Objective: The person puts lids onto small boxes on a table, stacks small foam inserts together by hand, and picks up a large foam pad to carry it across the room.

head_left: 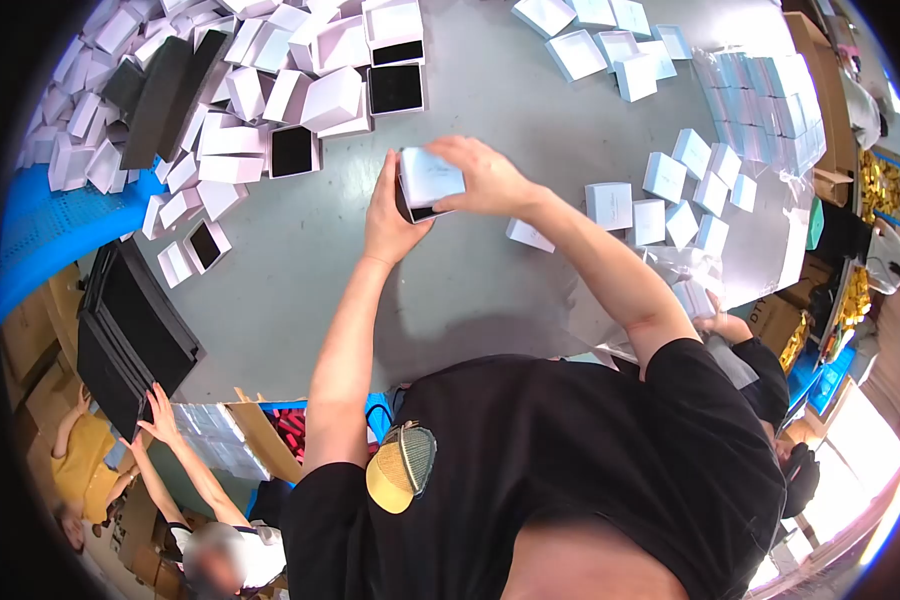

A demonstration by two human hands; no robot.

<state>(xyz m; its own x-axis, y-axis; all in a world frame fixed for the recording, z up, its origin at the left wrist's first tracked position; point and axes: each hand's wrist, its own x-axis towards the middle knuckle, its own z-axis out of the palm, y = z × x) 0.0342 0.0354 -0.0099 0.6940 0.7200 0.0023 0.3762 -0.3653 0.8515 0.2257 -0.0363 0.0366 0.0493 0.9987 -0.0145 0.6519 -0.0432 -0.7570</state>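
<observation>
Above the middle of the table, my left hand (394, 215) grips the side of a small box base (420, 212) with a dark insert. My right hand (488, 178) has its fingers on a pale blue box lid (428, 178), which sits over most of the base at a slight angle. Part of the black insert shows below the lid. Whether the lid is fully seated I cannot tell. A pale box (532, 235) lies on the table under my right forearm.
White box parts (260, 90) are heaped at the back left, near black foam strips (175, 100) and a blue crate (55, 230). Several pale blue boxes (665, 175) and wrapped stacks (760, 105) are on the right. Co-workers' hands (160, 415) are at the left, near black sheets (135, 325).
</observation>
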